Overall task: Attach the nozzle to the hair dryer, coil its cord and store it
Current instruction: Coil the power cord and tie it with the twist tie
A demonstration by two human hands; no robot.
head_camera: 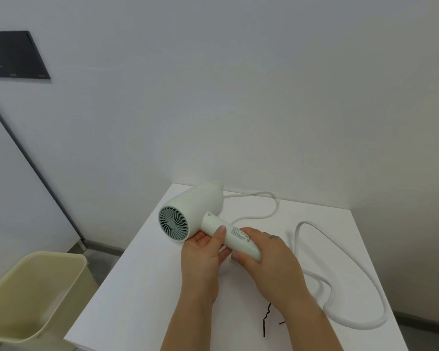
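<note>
A smooth, matte, pale green hair dryer (200, 205) is being held just above the white surface (147, 287), near its far left corner. Its rounded barrel is tapering toward the wall, and its round rear grille (173, 223), with curved blue-grey vanes, is facing the person. The barrel's long axis is running away from the person, while the tube-shaped handle (235, 238) is slanting down and to the right.

The left hand (203, 254) is gripping the upper handle, thumb laid over it and fingers curled beneath. The right hand (273, 259) is wrapping its fingers round the lower end, hiding where the cord leaves.

The front outlet is pointing away, so whether a nozzle is sitting on it is impossible to tell. The small print on the handle is too blurred to read.

The rubbery white cord (340, 290) is lying in loose loops across the surface. A thin kinked black tie (265, 321) is showing partly under the right forearm. A glossy beige plastic bin (36, 287) is standing beside the surface, cut off at the left edge.
</note>
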